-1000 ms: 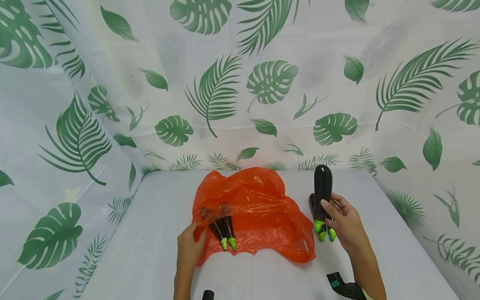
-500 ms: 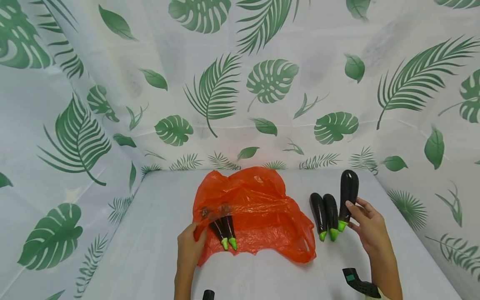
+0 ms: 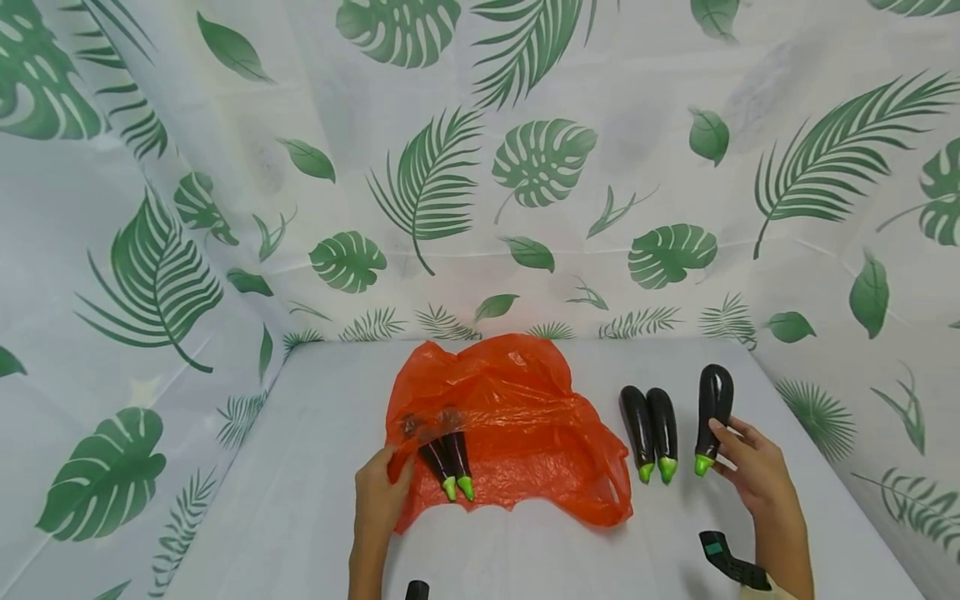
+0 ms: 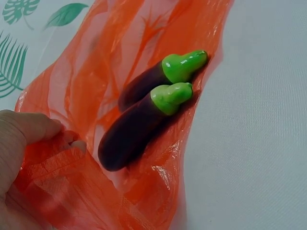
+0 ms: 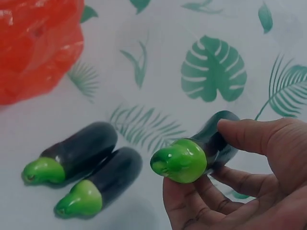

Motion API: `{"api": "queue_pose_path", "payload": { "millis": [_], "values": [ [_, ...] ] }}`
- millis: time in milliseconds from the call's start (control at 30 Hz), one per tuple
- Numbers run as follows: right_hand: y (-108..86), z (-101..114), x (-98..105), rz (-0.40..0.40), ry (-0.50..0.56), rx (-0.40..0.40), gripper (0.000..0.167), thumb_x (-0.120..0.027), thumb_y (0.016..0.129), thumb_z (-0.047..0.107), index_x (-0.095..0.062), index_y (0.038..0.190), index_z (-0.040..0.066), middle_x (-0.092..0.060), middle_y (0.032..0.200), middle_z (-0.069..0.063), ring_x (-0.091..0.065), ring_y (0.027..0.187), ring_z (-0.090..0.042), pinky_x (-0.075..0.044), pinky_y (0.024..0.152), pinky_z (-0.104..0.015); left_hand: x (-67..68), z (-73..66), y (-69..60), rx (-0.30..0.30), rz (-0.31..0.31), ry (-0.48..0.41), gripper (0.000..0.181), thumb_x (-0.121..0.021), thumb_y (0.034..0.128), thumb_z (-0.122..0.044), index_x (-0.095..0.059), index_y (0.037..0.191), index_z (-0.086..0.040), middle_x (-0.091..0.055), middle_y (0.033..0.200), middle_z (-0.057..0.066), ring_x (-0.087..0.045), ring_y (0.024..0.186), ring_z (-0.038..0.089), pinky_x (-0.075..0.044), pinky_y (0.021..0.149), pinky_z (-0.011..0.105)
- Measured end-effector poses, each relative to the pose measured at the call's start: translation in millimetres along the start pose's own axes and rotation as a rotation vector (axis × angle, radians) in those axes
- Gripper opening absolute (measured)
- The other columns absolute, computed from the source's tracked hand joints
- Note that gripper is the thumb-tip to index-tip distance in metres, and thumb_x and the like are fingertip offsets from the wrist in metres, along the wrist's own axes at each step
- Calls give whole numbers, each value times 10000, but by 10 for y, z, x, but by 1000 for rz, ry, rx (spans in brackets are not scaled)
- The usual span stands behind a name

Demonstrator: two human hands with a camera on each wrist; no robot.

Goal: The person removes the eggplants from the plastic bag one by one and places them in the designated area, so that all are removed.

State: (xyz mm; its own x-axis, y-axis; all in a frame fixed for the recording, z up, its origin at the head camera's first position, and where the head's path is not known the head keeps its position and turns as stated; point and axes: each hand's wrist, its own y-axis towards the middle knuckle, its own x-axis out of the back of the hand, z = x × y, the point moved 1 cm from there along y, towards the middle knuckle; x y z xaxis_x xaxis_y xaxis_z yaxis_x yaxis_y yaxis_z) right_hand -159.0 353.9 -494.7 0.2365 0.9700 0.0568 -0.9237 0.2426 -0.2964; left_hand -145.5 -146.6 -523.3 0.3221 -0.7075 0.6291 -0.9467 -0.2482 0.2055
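An eggplant (image 3: 715, 412) with a green stem end is held between the thumb and fingers of my right hand (image 3: 761, 471), at the right of the table. Left of it, two more eggplants (image 5: 79, 153) lie side by side on the table. My left hand (image 3: 380, 490) pinches the left edge of a red plastic bag (image 3: 525, 450). Inside the mouth of the bag lie two eggplants (image 4: 139, 127), stem ends outward; in the head view their far ends show dimly through the plastic.
A white table (image 3: 277, 492) bears everything. Leaf-printed sheets (image 3: 547, 250) stand along the back and both sides. A black camera mount (image 3: 731, 562) sits on the right wrist, and another dark piece (image 3: 417, 590) shows at the bottom edge.
My right hand has carried its eggplant rightward and lowered it, away from the two eggplants on the table, which now show fully. The left hand and the bag have stayed in place.
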Motion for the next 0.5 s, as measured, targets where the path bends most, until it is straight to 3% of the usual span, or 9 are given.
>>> {"api": "queue_pose_path", "payload": {
  "millis": [267, 500],
  "values": [
    [117, -144, 47, 4, 21, -97, 890, -602, 946, 381, -68, 1541, -9, -536, 832, 238, -555, 794, 62, -524, 706, -207, 19, -21, 13, -16, 6, -3, 95, -674, 905, -147, -668, 976, -84, -656, 837, 32, -544, 761, 143, -510, 701, 259],
    [194, -231, 59, -55, -23, -152, 874, -624, 925, 405, -148, 1531, -6, -526, 809, 219, -538, 769, 49, -523, 686, -209, 14, -25, -2, -19, 5, 5, 102, -674, 904, -148, -668, 979, -80, -658, 843, 38, -544, 758, 142, -511, 695, 254]
  ]
}}
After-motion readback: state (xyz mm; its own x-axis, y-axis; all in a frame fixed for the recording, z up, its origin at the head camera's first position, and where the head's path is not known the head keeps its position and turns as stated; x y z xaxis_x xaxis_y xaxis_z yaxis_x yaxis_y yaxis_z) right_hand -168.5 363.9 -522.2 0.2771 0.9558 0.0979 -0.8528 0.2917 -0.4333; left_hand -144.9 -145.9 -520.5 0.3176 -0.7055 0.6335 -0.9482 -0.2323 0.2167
